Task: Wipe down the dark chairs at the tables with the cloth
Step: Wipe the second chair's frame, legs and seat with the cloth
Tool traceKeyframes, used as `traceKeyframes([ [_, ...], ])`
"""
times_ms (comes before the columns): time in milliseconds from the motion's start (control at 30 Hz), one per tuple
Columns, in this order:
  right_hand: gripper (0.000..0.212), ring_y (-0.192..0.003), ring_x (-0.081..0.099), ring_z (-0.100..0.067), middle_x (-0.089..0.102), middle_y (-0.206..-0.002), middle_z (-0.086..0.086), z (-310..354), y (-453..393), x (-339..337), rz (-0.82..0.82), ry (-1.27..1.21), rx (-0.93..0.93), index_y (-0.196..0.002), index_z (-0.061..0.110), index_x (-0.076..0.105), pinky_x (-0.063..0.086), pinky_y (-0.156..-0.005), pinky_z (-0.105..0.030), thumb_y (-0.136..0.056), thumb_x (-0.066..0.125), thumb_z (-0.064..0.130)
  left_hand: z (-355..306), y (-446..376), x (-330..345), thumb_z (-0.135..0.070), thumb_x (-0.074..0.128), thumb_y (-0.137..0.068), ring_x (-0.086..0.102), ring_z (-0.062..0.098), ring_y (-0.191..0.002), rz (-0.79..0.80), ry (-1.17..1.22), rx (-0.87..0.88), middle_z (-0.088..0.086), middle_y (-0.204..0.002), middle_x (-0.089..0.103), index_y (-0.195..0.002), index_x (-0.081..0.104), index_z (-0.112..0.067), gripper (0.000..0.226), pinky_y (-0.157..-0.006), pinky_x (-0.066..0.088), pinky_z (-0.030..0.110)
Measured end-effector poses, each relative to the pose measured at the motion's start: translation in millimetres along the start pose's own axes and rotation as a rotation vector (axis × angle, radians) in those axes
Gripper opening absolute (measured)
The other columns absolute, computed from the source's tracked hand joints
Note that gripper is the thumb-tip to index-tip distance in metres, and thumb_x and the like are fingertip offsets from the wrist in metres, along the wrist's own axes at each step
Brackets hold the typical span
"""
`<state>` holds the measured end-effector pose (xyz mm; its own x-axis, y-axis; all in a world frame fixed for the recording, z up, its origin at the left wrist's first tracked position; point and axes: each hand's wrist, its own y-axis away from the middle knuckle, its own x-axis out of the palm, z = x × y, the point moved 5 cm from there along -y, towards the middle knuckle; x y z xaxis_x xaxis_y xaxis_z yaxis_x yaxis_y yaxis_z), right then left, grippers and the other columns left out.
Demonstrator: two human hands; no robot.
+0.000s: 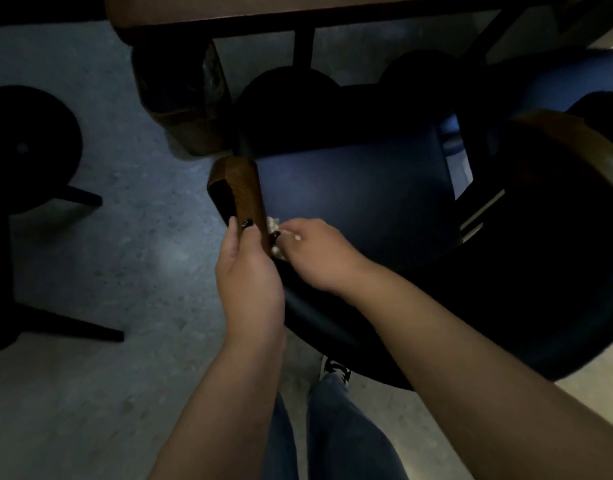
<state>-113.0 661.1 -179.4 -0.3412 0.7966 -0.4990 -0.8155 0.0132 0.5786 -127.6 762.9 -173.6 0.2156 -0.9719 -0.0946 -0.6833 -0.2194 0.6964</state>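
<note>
A dark blue padded chair (360, 199) with wooden armrests stands below me, pushed toward the table. My left hand (247, 268) grips the near end of the chair's left wooden armrest (241, 188). My right hand (315, 254) holds a small bunched white cloth (274, 233) against the inner side of that armrest, just above the seat. Most of the cloth is hidden by my fingers. The chair's back (505, 306) curves dark at the lower right.
A wooden table edge (263, 12) with a dark metal frame runs along the top. A black round stool (28, 133) stands at the left on grey floor. A second chair's wooden armrest (575, 140) is at the right. My jeans and a shoe show below.
</note>
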Motion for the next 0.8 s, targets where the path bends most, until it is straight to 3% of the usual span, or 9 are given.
traceKeyframes([
  [67, 0.027, -0.096, 0.058, -0.031, 0.065, -0.106, -0.016, -0.4, 6.8, 1.0, -0.049, 0.032, -0.070, -0.099, 0.005, 0.064, 0.039, -0.069, -0.029, -0.095, 0.039, 0.015, -3.0, 4.3, 1.1, -0.023, 0.044, -0.093, 0.050, 0.041, -0.124, -0.042, -0.057, 0.070, 0.027, -0.134, 0.052, -0.134, 0.048, 0.002, 0.048, -0.107, 0.037, 0.059],
  [200, 0.029, -0.093, 0.060, -0.033, 0.067, -0.100, -0.018, -14.1, 12.4, -6.4, -0.042, -0.001, -0.113, -0.098, 0.003, 0.067, 0.048, -0.079, -0.036, -0.094, 0.039, 0.011, -10.5, 10.3, 1.5, -0.028, 0.042, -0.091, 0.052, 0.045, -0.116, -0.127, -0.170, 0.197, 0.029, -0.123, 0.056, -0.122, 0.055, 0.004, 0.046, -0.099, 0.042, 0.060],
  [333, 0.024, -0.090, 0.060, -0.030, 0.066, -0.102, -0.024, -42.8, -15.2, -1.6, 0.017, 0.105, 0.065, -0.093, -0.001, 0.067, 0.040, -0.068, -0.028, -0.091, 0.047, 0.011, -13.8, 12.2, 0.6, -0.025, 0.042, -0.096, 0.054, 0.044, -0.112, -0.165, -0.239, 0.237, 0.027, -0.117, 0.060, -0.119, 0.057, 0.003, 0.039, -0.097, 0.046, 0.057],
  [433, 0.025, -0.094, 0.061, -0.031, 0.063, -0.109, -0.023, -65.0, -34.5, 4.8, 0.072, 0.128, 0.208, -0.098, -0.004, 0.066, 0.043, -0.070, -0.031, -0.093, 0.049, 0.014, -11.6, 9.1, 0.9, -0.026, 0.043, -0.096, 0.061, 0.037, -0.099, -0.172, -0.280, 0.242, 0.011, -0.089, 0.065, -0.111, 0.065, -0.007, 0.033, -0.087, 0.051, 0.047],
  [467, 0.021, -0.084, 0.061, -0.030, 0.063, -0.103, -0.021, -68.8, -38.6, 7.4, 0.093, 0.083, 0.237, -0.090, 0.000, 0.065, 0.045, -0.066, -0.030, -0.093, 0.049, 0.014, -11.6, 8.6, 0.9, -0.026, 0.043, -0.096, 0.062, 0.034, -0.096, -0.179, -0.294, 0.245, 0.008, -0.087, 0.065, -0.110, 0.066, -0.010, 0.032, -0.085, 0.051, 0.045],
  [533, 0.018, -0.063, 0.056, -0.022, 0.061, -0.085, -0.013, -69.7, -41.6, 9.8, 0.076, -0.038, 0.296, -0.076, 0.008, 0.060, 0.043, -0.054, -0.027, -0.091, 0.055, 0.019, -12.1, 8.7, 0.1, -0.026, 0.043, -0.096, 0.063, 0.030, -0.096, -0.197, -0.318, 0.258, 0.011, -0.095, 0.068, -0.110, 0.067, -0.011, 0.032, -0.085, 0.051, 0.043],
  [667, 0.026, -0.096, 0.062, -0.032, 0.066, -0.103, -0.018, -57.2, -38.1, 7.7, -0.010, -0.043, 0.250, -0.102, -0.002, 0.067, 0.048, -0.076, -0.033, -0.092, 0.054, 0.019, -11.6, 8.1, 0.3, -0.026, 0.044, -0.095, 0.061, 0.037, -0.100, -0.205, -0.330, 0.262, 0.020, -0.106, 0.065, -0.114, 0.063, -0.004, 0.035, -0.086, 0.051, 0.047],
  [800, 0.023, -0.091, 0.062, -0.029, 0.070, -0.093, -0.014, -22.1, 1.5, -7.4, -0.132, -0.152, 0.114, -0.087, 0.009, 0.072, 0.043, -0.072, -0.026, -0.088, 0.049, 0.009, -11.1, 5.7, 0.6, -0.025, 0.045, -0.094, 0.061, 0.035, -0.102, -0.209, -0.323, 0.262, 0.019, -0.107, 0.066, -0.115, 0.063, -0.004, 0.035, -0.089, 0.049, 0.046],
])
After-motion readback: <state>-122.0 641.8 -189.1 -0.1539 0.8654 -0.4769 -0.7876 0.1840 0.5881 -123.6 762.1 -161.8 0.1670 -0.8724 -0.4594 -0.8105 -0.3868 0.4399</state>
